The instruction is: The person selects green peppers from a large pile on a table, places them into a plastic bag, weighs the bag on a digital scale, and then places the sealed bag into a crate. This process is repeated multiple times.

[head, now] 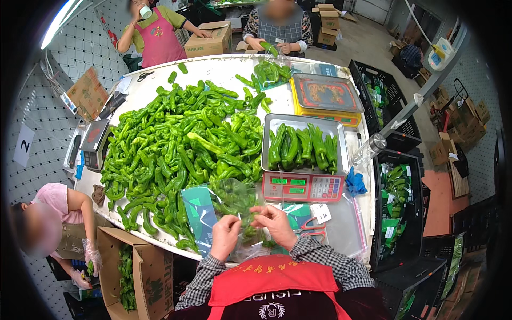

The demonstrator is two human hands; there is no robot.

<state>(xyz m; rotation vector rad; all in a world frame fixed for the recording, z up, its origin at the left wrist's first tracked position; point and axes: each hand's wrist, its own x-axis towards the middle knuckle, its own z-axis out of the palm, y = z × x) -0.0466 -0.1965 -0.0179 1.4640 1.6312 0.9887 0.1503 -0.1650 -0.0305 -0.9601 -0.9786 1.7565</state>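
My left hand [226, 236] and my right hand [277, 225] each pinch the edge of a clear plastic bag [236, 196] with a blue-green printed panel. Through its film some green peppers show. Beyond the bag a large heap of long green peppers [180, 148] covers the table. Several green peppers [304, 146] lie side by side in the metal tray [306, 118] of a red-and-white digital scale [303, 187], past my right hand. Red-handled scissors [314, 225] and a small white label with writing [321, 213] lie to the right of that hand.
A yellow scale [328, 96] and a glass bottle [370, 149] stand right. Black crates [376, 224] hold bagged peppers along that edge. A dark scale [95, 144] is at left. Three other people work around the white table [132, 90]. A cardboard box [152, 264] of peppers stands lower left.
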